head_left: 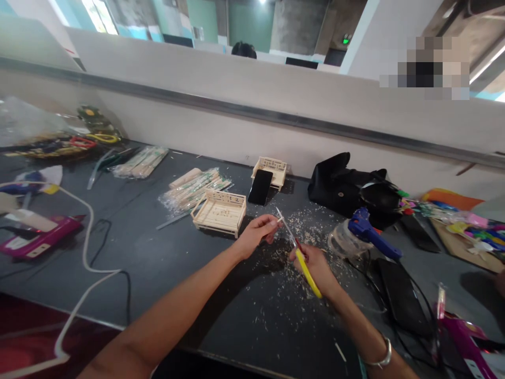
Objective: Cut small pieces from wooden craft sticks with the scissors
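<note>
My right hand [317, 266] is closed around scissors with yellow and red handles [309, 275]; their blades point up and to the left. By the blade tips, my left hand [258, 236] has its thumb and fingers pinched together. Whatever it pinches is too small to make out. Pale little clippings [292, 276] are scattered on the dark table [158, 279] under and around both hands. Just left of my left hand stands a miniature bench of thin wooden sticks [220, 213]. Behind it, a black phone [261, 187] leans against a second small wooden bench [276, 167].
Plastic-wrapped stick bundles [197, 189] lie left of the benches. A blue glue gun [371, 231] rests on a clear container [343, 239] at right, before a black bag [343, 181]. A white cable [90, 237] crosses the left side near a magenta device [43, 237]. A partition [205, 116] stands behind.
</note>
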